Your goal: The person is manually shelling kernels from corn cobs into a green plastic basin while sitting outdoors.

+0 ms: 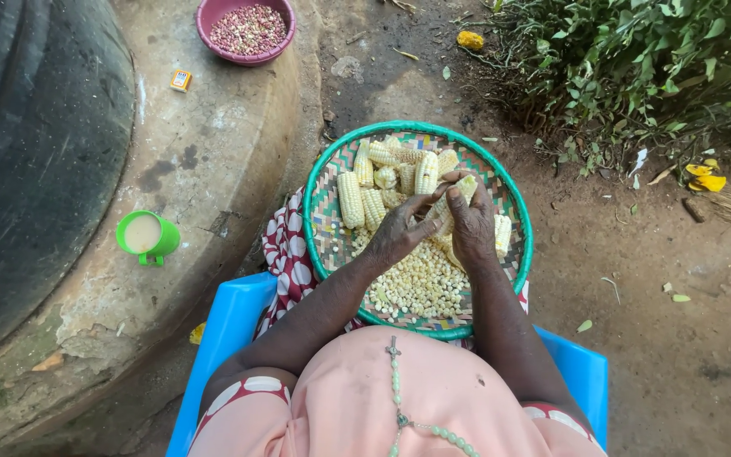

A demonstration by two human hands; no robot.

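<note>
Maize cob (448, 206) — gripped by left hand (399, 230) and right hand (473, 227) over basket (332, 169).

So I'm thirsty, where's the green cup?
The green cup stands on the concrete ledge, left of the woven basket and beside the dark tank.

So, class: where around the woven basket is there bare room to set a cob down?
Bare concrete ledge between the green plastic cup and the pink bowl of beans; bare dirt ground right of the green-rimmed woven basket. Inside it: cobs, kernels, both hands crowd.
</note>
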